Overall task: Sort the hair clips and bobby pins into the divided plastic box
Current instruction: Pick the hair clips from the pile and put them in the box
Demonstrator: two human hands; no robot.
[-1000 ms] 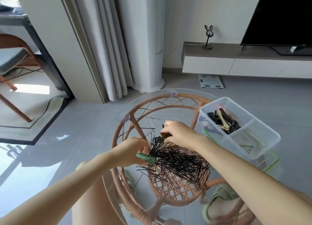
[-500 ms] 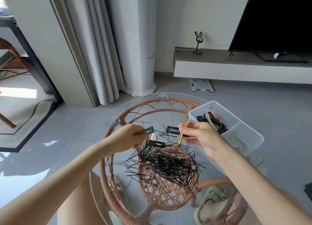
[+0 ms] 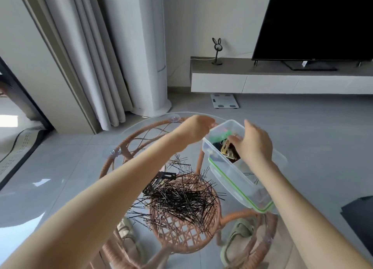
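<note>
On the glass table (image 3: 145, 141), the divided box (image 3: 232, 180) sits at two o'clock from the bobby pin pile (image 3: 181, 198). The left hand (image 3: 194, 128), loosely spread and empty, hovers at its far rim; the right hand (image 3: 253, 145) touches a gold clip (image 3: 226, 147) inside, grip unclear.

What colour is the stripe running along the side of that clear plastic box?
The stripe is green, seen in the head view.

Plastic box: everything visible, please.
The plastic box is clear, rectangular and lidless, green-trimmed at its base, upright on the glass table, right side. A divider splits it: hair clips sit in the far compartment, a few bobby pins lie in the near one. The right hand reaches into the far compartment; the left hand is at its far corner.
</note>
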